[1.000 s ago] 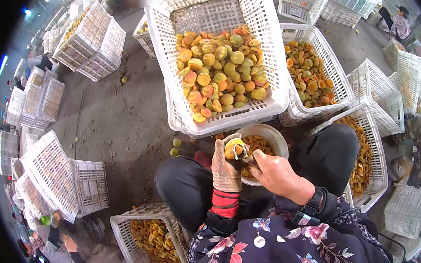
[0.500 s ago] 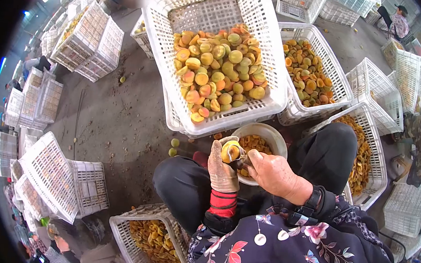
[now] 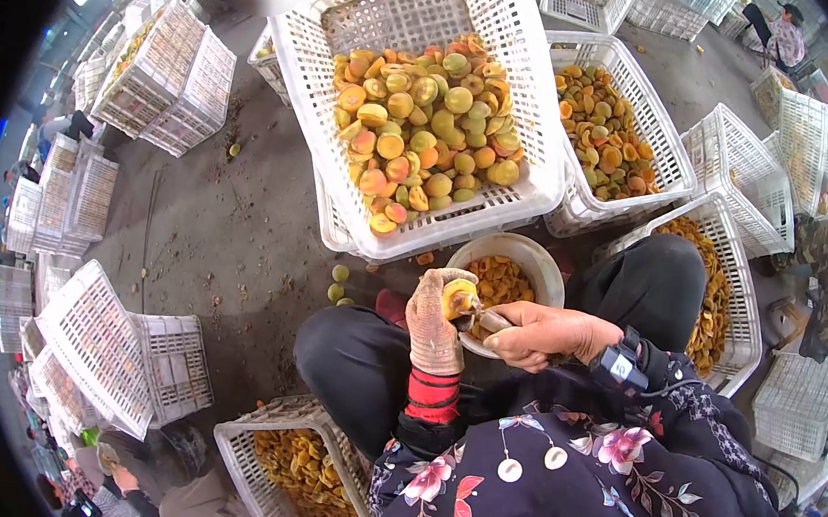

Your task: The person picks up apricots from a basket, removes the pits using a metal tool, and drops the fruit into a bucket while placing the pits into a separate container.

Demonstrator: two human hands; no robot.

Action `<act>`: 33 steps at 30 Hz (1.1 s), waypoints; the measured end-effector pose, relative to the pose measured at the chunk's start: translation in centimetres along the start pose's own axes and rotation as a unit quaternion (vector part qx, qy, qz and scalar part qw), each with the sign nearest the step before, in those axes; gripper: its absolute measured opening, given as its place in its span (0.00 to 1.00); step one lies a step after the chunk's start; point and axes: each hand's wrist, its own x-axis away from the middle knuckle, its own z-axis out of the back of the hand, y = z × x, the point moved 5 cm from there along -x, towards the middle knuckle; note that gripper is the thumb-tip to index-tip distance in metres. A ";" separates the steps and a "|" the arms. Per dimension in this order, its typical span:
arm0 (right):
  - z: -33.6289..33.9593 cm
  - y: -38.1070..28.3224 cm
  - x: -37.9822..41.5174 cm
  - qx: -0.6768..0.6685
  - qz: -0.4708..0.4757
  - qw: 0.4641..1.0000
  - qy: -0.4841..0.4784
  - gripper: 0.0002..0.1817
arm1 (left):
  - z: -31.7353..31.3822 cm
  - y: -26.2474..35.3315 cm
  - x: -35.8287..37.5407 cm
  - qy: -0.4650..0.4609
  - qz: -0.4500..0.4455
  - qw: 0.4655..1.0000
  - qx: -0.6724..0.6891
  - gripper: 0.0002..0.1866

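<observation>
just below frame centre, the gloved left hand (image 3: 436,331) is wrapped round a fruit (image 3: 456,299), the right hand (image 3: 553,336) clamped on a tool (image 3: 494,322) against it; seemingly mid-scoop, the next move calls for a steady hold

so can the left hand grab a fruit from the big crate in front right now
Probably not right now: the gloved left hand holds a fruit; otherwise the open-topped crate just ahead looks unobstructed.
</observation>
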 end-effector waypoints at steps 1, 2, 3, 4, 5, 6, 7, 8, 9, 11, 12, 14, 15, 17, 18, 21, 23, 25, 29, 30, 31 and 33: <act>0.4 0.3 0.1 0.000 0.000 1.000 0.000 0.10 | -0.2 0.0 0.0 -0.013 -0.005 1.000 0.003 0.28; 0.8 0.9 -0.1 -0.044 -0.006 0.999 -0.020 0.11 | -0.3 -0.2 0.0 -0.012 -0.005 1.000 0.003 0.28; 1.1 1.3 -0.3 -0.087 -0.013 0.995 -0.040 0.11 | -0.6 -0.7 0.2 -0.016 0.042 0.996 0.077 0.26; 1.2 1.7 -0.6 -0.087 -0.014 0.995 -0.041 0.11 | -0.9 -1.2 0.4 -0.020 0.089 0.984 0.152 0.25; 1.7 1.8 -0.9 0.028 0.011 0.999 0.014 0.11 | -1.1 -1.1 0.5 -0.019 0.090 0.984 0.151 0.25; 2.3 2.0 -1.2 0.143 0.036 0.987 0.068 0.12 | -1.2 -1.1 0.5 -0.012 0.087 0.985 0.148 0.25; 2.7 2.9 -2.0 0.142 0.036 0.987 0.068 0.12 | -1.2 -1.1 0.5 -0.005 0.084 0.986 0.145 0.25; 2.6 1.5 -2.2 0.329 0.203 0.913 0.129 0.13 | -1.1 -1.5 0.3 -0.008 0.080 0.986 0.147 0.23; 1.9 0.3 -1.5 0.492 0.355 0.774 0.183 0.14 | -1.1 -1.9 0.2 -0.010 0.081 0.986 0.146 0.23; 3.0 1.1 -0.7 0.569 0.227 0.763 0.204 0.14 | -0.5 -3.2 0.0 0.058 0.149 0.961 0.226 0.21; 3.0 1.4 -0.6 0.614 0.203 0.734 0.205 0.14 | -0.3 -3.5 -0.3 0.050 0.162 0.955 0.242 0.19; 3.5 1.5 0.0 0.658 0.157 0.699 0.231 0.14 | 0.1 -3.4 -0.8 0.077 0.126 0.961 0.234 0.20; 4.1 1.8 0.3 0.659 0.157 0.699 0.231 0.14 | 0.3 -3.0 -1.0 0.103 0.090 0.964 0.226 0.21; 7.1 2.3 0.9 0.699 0.031 0.641 0.315 0.14 | 0.3 -3.2 -1.1 0.128 0.060 0.965 0.221 0.21; 7.1 1.5 1.2 0.688 0.034 0.641 0.337 0.16 | 0.4 -3.7 -1.2 0.095 0.067 0.970 0.215 0.22; 4.8 -2.5 1.7 0.570 0.251 0.674 0.397 0.18 | -0.1 -4.7 -1.3 0.070 0.091 0.981 0.156 0.20; 4.8 -3.8 0.7 0.496 0.312 0.711 0.388 0.17 | -1.2 -4.6 -1.3 -0.003 0.046 0.996 0.079 0.20; 5.6 -3.7 -0.8 0.513 0.240 0.755 0.330 0.14 | -1.5 -5.4 -1.0 -0.040 0.086 0.987 0.132 0.23; 10.2 -8.5 4.4 0.546 0.191 0.631 0.516 0.17 | -1.4 -4.8 -0.8 -0.020 0.117 0.984 0.131 0.21; 11.3 -10.6 6.6 0.533 0.184 0.572 0.595 0.17 | -1.5 -4.4 -0.6 -0.015 0.134 0.979 0.151 0.20; 12.2 -12.1 8.3 0.580 0.246 0.478 0.613 0.16 | -1.6 -4.4 -0.6 -0.014 0.135 0.979 0.154 0.20; 13.7 -13.6 7.9 0.604 0.280 0.450 0.596 0.14 | -2.0 -4.5 -0.7 -0.004 0.157 0.975 0.159 0.18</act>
